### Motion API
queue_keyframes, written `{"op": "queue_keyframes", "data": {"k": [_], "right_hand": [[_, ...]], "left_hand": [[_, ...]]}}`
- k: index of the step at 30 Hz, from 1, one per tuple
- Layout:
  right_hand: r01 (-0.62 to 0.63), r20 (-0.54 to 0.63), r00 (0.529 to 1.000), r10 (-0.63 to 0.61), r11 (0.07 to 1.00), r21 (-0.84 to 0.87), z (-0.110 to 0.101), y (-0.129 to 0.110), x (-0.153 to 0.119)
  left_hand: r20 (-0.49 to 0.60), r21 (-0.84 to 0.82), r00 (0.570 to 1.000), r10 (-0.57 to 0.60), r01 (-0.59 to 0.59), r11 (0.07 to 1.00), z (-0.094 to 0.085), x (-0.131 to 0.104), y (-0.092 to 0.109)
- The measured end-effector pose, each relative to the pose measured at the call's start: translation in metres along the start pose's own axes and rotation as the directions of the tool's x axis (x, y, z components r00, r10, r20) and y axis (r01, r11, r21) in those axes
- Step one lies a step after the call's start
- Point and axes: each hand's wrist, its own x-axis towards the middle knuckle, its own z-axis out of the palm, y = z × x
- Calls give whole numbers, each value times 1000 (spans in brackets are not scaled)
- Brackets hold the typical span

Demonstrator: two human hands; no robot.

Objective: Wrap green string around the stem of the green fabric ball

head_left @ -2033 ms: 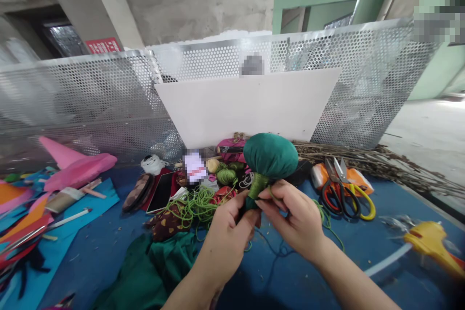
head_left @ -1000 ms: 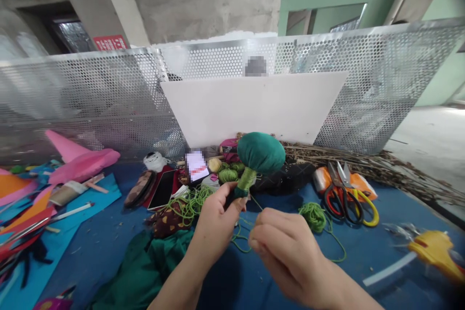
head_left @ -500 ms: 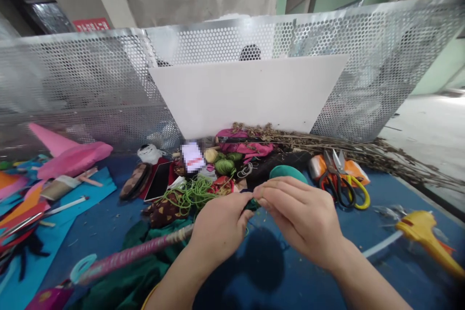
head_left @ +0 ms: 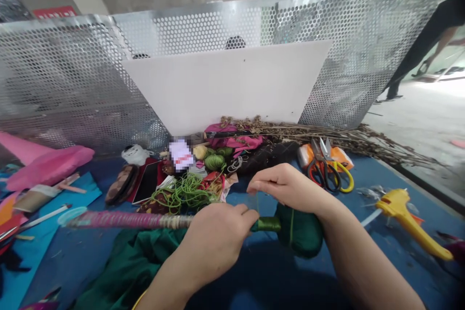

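My left hand (head_left: pixel 214 237) grips a long stick wrapped in pink thread (head_left: pixel 123 220), at the point where it meets a dark green stuffed fabric ball (head_left: pixel 300 230). The ball lies sideways on the blue table top (head_left: pixel 363 252), its neck bound in green cord (head_left: pixel 267 224). My right hand (head_left: pixel 286 186) hovers just above the neck with fingers pinched on a thin green thread that runs down to the binding. A tangle of light green cord (head_left: pixel 183 193) lies just beyond my left hand.
Green cloth (head_left: pixel 127 266) lies under my left arm. Scissors (head_left: pixel 327 170) and a yellow glue gun (head_left: pixel 410 220) sit at the right. Thread balls, a phone (head_left: pixel 145 182) and dry twigs (head_left: pixel 348 138) line the white board (head_left: pixel 225 87) and perforated metal screen. Pink felt (head_left: pixel 47 164) at left. A person stands far right.
The green ball was upright in my left hand; now it lies tipped to the right on the table, with the pink stick pointing left. My right hand has lifted, pulling thread above the neck.
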Motion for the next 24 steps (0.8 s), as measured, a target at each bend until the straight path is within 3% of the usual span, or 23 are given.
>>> {"op": "queue_keyframes", "data": {"k": [3, 5, 8, 11, 14, 17, 21, 24], "right_hand": [[-144, 179, 979, 97, 952, 271, -5, 13, 7], [-191, 217, 969, 115, 907, 376, -5, 19, 10], [-238, 233, 961, 147, 872, 429, -2, 24, 13], [-254, 255, 955, 154, 867, 429, 1, 28, 15], [-241, 265, 954, 138, 880, 409, 2, 30, 16], [-176, 189, 975, 112, 913, 367, -3, 24, 11], [-4, 19, 1000, -1, 972, 236, -21, 2, -10], [17, 60, 998, -32, 971, 237, -37, -5, -27]], "left_hand": [[-8, -49, 1000, 25, -26, 998, -1, -4, -3], [-18, -53, 1000, -14, 13, 998, -2, -7, -5], [-44, -12, 995, -93, 93, 996, -3, -11, -5], [-61, 6, 995, -74, 75, 997, -3, -11, -4], [-68, -13, 997, -27, 26, 1000, -4, -9, -4], [-81, 1, 996, -36, 36, 999, -3, -6, -7], [-151, 2, 979, -136, 138, 990, -3, -7, -18], [-225, -79, 942, -249, 237, 968, -7, -13, -31]]}}
